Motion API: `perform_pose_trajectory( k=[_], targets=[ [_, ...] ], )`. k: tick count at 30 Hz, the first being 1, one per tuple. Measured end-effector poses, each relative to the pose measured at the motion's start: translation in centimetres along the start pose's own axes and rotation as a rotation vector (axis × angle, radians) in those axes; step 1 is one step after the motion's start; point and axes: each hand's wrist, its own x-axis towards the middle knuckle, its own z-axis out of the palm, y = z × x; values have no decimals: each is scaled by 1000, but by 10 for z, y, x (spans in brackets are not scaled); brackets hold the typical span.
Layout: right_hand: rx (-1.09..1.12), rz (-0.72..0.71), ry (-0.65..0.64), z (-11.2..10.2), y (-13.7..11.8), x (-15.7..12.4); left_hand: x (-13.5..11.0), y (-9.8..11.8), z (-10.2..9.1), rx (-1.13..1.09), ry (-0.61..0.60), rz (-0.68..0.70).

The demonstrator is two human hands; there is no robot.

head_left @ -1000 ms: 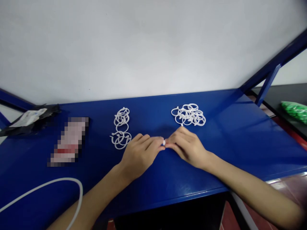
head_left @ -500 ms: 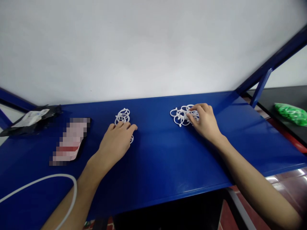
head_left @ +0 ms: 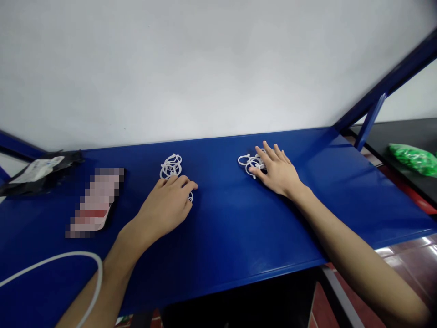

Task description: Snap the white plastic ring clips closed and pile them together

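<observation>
My left hand [head_left: 167, 200] is curled palm-down low over the blue tabletop, with part of a white plastic loop [head_left: 190, 197] showing between thumb and forefinger; the rest of the loop is hidden under the hand. Just beyond its knuckles lies a small tangle of similar white loops [head_left: 171, 166] with little knobs on them. Farther right, my right hand [head_left: 276, 168] rests with fingers spread over a second heap of white loops [head_left: 246, 160]. Its palm and fingers cover much of that heap.
A phone [head_left: 99, 196] with a blurred-out screen lies at left on the blue table [head_left: 218, 237]. Behind it is a black plastic bag with a white label [head_left: 39, 168]. A white cable [head_left: 68, 255] arcs across my left forearm. A green bag [head_left: 414, 158] sits on a dark surface at right.
My right hand has opened from a pinch to spread fingers and moved left over its heap. My left hand, with the loop, has shifted slightly right relative to the tangle.
</observation>
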Motion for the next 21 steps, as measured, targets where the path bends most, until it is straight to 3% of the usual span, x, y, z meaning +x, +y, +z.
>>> perform_pose_trajectory(
  k=[3,9,15,21],
  targets=[
    [-15,4,10,2,1,-1,1,0,-1,-29,-8,1],
    [20,-119,126,8,2,-1,6,2,-1,-33,13,6],
    [50,-148,154,-2,4,0,8,7,1,-84,87,-4],
    [213,-286,274,-15,-21,-15,9,11,-2,-117,152,-15]
  ],
)
